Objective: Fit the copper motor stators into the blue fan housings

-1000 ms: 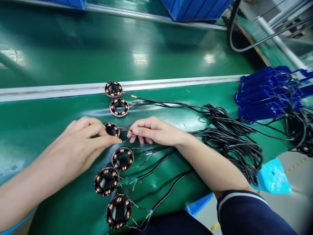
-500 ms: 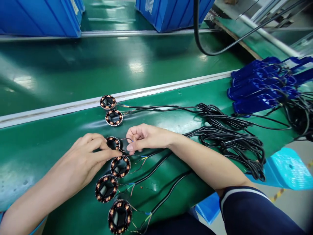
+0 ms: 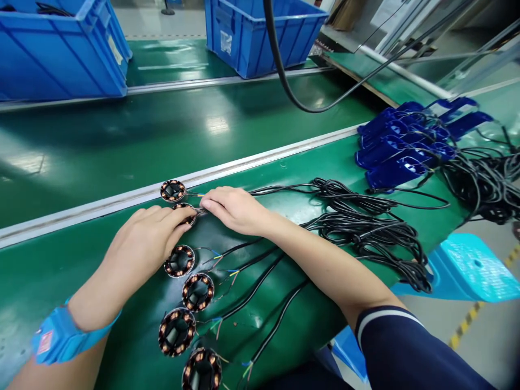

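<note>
Six wound rings (image 3: pixel 209 291) run in a rough column on the bench (image 3: pixel 134 338) before you, your left hand (image 3: pixel 140 244) at the second farthest, your right hand (image 3: pixel 235 208) just right of it. Cables (image 3: pixel 284 307) lead rightward to coiled bundles (image 3: pixel 365 233); casings (image 3: pixel 396 162) lie behind those, farther right. Two bins (image 3: pixel 52 54) stand behind (past the rail (image 3: pixel 260 161)), a stool (image 3: pixel 477 265) off the bench's right edge.

- Ref: green workbench (image 3: pixel 130 338), glossy top.
- Bench far edge: white strip (image 3: pixel 260 163). Past it, glossy green surface (image 3: pixel 154 132) with bright light reflections (image 3: pixel 217 125).
- Further beyond bench: blue plastic crate (image 3: pixel 57 59) to far left, second blue crate (image 3: pixel 270 46) to its right.
- Right of bench: turquoise plastic stool (image 3: pixel 471 265), grey floor (image 3: pixel 439 311), yellow-black floor tape (image 3: pixel 465 325).
- Beyond bench, far right: pale metal rail (image 3: pixel 406 73); area behind too blurred to identify.
</note>
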A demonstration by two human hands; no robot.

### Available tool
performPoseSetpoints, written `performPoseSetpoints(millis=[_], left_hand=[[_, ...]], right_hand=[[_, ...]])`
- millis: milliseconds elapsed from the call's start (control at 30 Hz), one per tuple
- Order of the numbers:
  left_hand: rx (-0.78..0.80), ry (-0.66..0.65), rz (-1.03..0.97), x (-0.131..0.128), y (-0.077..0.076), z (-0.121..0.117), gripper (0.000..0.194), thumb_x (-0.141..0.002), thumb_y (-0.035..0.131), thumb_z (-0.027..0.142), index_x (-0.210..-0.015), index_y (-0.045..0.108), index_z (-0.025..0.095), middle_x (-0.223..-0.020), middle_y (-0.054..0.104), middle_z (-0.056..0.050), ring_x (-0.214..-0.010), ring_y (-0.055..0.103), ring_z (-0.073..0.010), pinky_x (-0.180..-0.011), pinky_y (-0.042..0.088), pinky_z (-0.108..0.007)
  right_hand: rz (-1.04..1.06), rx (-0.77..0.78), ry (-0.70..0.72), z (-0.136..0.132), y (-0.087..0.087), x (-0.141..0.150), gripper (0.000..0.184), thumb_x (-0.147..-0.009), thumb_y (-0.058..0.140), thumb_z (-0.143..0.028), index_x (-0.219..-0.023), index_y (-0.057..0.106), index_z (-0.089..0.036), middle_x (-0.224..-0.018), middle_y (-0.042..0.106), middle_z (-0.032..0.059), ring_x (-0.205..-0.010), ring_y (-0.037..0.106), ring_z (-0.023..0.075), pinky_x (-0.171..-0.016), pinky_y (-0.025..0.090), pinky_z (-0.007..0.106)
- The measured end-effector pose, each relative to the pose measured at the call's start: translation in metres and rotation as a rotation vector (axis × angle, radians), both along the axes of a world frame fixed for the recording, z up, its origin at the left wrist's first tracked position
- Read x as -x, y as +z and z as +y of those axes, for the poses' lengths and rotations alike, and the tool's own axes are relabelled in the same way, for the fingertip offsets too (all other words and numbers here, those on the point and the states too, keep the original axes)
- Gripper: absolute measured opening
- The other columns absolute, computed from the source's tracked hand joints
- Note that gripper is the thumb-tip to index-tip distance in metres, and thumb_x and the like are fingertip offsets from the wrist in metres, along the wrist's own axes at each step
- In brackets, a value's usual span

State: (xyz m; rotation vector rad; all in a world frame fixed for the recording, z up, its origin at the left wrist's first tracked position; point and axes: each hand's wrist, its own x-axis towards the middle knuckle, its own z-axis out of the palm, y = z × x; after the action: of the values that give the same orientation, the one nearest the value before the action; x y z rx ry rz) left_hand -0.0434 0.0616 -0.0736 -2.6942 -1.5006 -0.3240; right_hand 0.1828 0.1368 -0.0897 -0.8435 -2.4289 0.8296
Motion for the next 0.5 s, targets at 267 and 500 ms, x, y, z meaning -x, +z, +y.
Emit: performPoseSetpoints(millis=[267,500], left_hand=[[0.199,-0.103,-0.128,0.025,0.001,-0.002,0.03,-0.106,0.038,0.04,-0.125,0.063,0.039,-0.095,0.063,0.002,-0.08,0.06,-0.0162,-0.072,0.044,-0.031],[0.311,-0.12,-0.139,0.02,0.008,-0.008,0.035,-0.105,0.036,0.039,-0.122,0.066,0.043,-0.095,0.066,0.003,-0.069,0.06,-0.0139,-0.065,0.045,-0.028]], right_hand=[[0.267,0.876,-0.019,0.002,-0.003,0.013,0.02,-0.102,0.047,-0.016,-0.087,0.06,-0.014,-0.085,0.065,0.0,-0.066,0.054,0.0081,-0.058,0.038,0.019],[0.241,0.954,0.028,-0.006,-0.005,0.004,0.012,-0.101,0.052,-0.024,-0.093,0.056,-0.016,-0.073,0.068,0.0017,-0.066,0.06,0.0107,-0.06,0.043,0.019]])
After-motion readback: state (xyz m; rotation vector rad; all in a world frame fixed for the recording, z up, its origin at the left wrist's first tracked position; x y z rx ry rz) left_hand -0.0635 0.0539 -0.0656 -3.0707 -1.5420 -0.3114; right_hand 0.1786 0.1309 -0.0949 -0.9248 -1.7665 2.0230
